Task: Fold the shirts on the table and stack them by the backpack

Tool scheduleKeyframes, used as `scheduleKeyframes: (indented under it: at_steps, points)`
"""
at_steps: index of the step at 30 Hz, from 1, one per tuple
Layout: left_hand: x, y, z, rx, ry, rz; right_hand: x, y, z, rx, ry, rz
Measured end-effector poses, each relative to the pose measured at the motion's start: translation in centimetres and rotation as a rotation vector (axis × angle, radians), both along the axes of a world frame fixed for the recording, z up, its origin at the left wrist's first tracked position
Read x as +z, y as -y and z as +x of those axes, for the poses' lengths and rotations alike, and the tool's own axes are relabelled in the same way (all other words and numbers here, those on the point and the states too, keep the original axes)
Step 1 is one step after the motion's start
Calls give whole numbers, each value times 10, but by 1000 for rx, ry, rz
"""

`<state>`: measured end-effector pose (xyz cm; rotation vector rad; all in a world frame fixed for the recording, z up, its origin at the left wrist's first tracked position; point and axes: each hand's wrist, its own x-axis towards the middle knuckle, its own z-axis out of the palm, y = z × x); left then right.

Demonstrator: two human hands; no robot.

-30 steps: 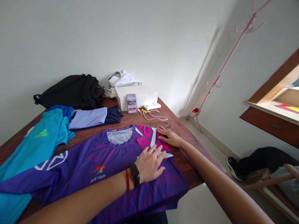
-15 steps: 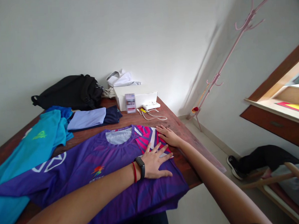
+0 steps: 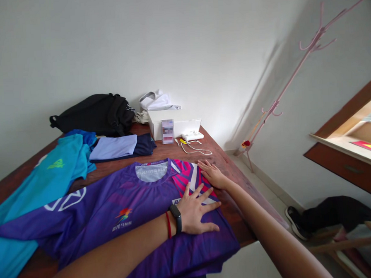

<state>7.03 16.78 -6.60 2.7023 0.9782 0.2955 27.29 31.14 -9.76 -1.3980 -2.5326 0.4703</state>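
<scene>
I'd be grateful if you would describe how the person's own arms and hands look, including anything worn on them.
The left hand and right hand are ungloved, and no sleeve shows on either forearm. The left wrist wears a smooth black wristband with a dark oblong face and, nearer the elbow, a thin red cord bracelet. No band shows on the right wrist.

A purple fabric jersey (image 3: pixel 151 197) lies on a brown wooden table (image 3: pixel 118 165) in the frame's lower centre, one sleeve (image 3: pixel 67 203) over a turquoise fabric shirt (image 3: pixel 55 173) at lower left. Behind them, a black fabric backpack (image 3: pixel 94 114) sits left of a white rectangular cardboard box (image 3: pixel 187 125).
</scene>
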Motion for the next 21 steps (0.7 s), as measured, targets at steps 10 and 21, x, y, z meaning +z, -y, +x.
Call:
scheduleKeyframes:
  at_steps: [10, 21]
  points:
    - [-4, 2, -4, -13, 89, 35, 33, 22, -53, 91, -365, 24]
    - [-9, 1, -2, 8, 82, 67, 5, 3, -59, 93, -348, 10]
